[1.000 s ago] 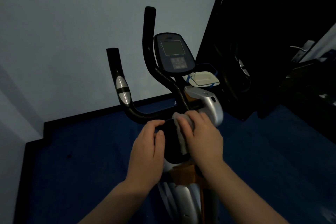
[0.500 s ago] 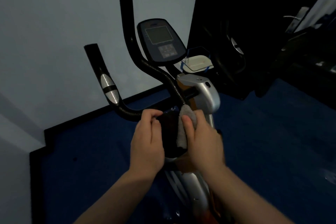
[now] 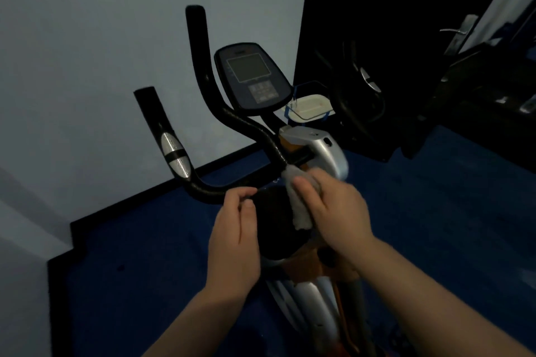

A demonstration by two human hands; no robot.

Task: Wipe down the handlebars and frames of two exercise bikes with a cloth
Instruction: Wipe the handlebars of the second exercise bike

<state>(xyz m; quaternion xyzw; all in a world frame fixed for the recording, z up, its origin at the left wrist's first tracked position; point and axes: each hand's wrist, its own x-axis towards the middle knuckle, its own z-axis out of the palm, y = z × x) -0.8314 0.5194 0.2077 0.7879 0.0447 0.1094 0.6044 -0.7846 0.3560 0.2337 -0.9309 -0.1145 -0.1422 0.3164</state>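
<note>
An exercise bike stands in front of me with black curved handlebars [image 3: 203,113], a dark console [image 3: 252,78] and a silver and orange frame [image 3: 327,151]. My right hand [image 3: 333,209] presses a pale grey cloth [image 3: 298,206] against the black padded centre [image 3: 272,226] where the bars meet the stem. My left hand [image 3: 235,238] grips the left side of that black centre, fingers curled on the bar. The lower frame [image 3: 307,298] runs down between my forearms.
A pale wall stands behind the bike, with a black skirting along a blue floor [image 3: 435,211]. A white tray [image 3: 310,104] sits behind the console. To the right are a second dark machine with a wheel [image 3: 362,81] and a door handle [image 3: 458,32].
The view has swung slightly, so the bike sits a little differently in frame. My right hand with the cloth has slid up toward the handlebar junction. My left hand stays on the black centre.
</note>
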